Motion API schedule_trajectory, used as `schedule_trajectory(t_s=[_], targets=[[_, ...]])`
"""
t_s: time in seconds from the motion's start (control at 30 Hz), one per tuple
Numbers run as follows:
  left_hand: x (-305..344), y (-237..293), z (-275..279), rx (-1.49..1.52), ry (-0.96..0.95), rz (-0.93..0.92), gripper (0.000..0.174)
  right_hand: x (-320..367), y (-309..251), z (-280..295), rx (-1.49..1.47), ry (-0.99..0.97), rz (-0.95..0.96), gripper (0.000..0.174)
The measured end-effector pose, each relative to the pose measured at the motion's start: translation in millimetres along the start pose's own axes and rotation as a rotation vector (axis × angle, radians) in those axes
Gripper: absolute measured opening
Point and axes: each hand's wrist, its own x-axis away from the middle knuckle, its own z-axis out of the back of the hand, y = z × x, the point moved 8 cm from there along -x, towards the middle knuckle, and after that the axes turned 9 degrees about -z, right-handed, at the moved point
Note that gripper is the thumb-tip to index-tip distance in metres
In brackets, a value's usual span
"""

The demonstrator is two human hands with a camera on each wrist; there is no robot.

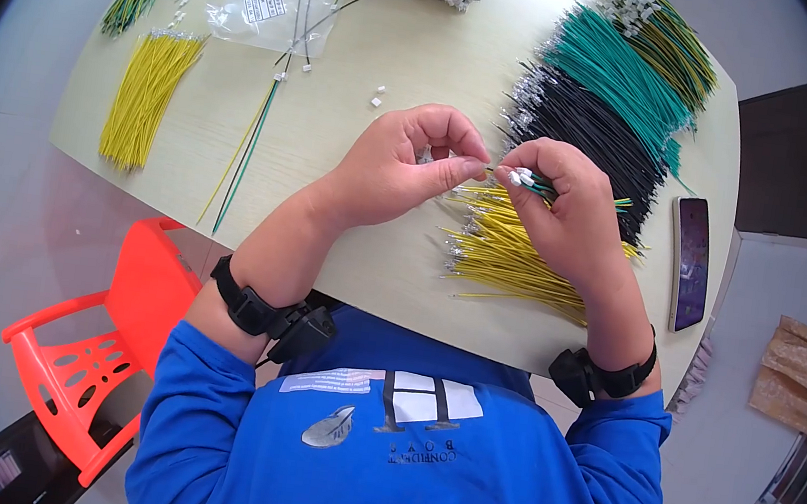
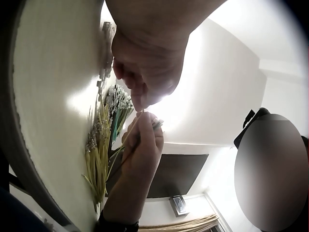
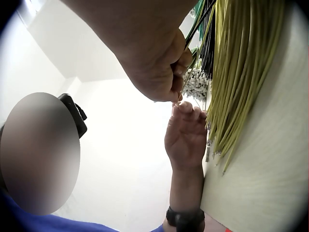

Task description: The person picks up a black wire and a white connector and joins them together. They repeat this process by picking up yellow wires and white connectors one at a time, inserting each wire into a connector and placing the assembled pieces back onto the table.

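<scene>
Both hands meet fingertip to fingertip over the table. The right hand (image 1: 570, 207) holds a few green and yellow wires, and white connectors (image 1: 521, 178) stick out beside its thumb. Thumb and forefinger of the left hand (image 1: 404, 162) pinch the end of a thin wire at the right hand's fingertips. The left wrist view shows a yellow wire (image 2: 129, 134) running along the right hand towards that pinch. What sits on the wire's end is hidden by the fingers. Beneath the right hand lies a bundle of yellow wires (image 1: 514, 256) with metal-tipped ends.
Black wires (image 1: 590, 129) and green wires (image 1: 618, 67) lie in bundles beyond the right hand. A phone (image 1: 690, 262) rests by the right edge. Leftward are another yellow bundle (image 1: 148, 100), a plastic bag (image 1: 272, 9) and loose white connectors (image 1: 377, 101). A red chair (image 1: 118, 318) stands left.
</scene>
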Motion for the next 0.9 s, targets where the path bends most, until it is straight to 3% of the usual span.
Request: schedule_trajectory(t_s=[0.33, 0.9], targets=[[0.9, -1.0, -0.3, -0.026, 0.001, 0.003, 0.012, 2.2, -2.5, -5.4, -0.021, 0.045, 0.043, 0.015], [-1.7, 3.8, 2.4, -0.042, 0.046, -0.075, 0.010, -1.4, -0.5, -5.1, -0.087, 0.025, 0.020, 0.006]])
